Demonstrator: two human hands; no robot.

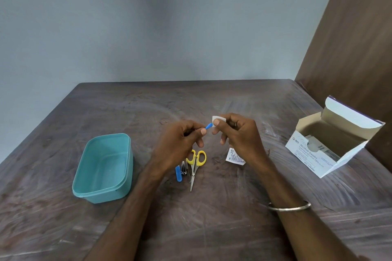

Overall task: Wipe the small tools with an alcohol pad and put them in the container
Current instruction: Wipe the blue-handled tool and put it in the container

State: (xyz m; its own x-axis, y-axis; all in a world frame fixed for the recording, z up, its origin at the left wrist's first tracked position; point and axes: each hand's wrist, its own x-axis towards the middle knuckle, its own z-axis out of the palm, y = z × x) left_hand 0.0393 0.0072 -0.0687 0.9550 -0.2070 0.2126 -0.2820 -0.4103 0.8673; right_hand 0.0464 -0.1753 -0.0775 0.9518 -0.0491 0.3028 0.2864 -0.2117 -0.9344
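Head view shows my left hand [180, 136] pinching a small blue tool [209, 126], long axis running left to right, tip meeting the alcohol pad [218, 119] pinched in my right hand [237, 133]. Left of both, nearer my left hand, sits the teal container [104, 192], holding nothing.

- Two bare forearms come in from the bottom edge — no sleeves show on either.
- The left hand [180, 140] wears no ring, watch or band.
- The right hand [237, 133] has bare fingers too.
- A thin silver-coloured bangle [289, 206] circles the right forearm — plain, smooth metal, no visible markings.
- Fingernails are short and unpainted.
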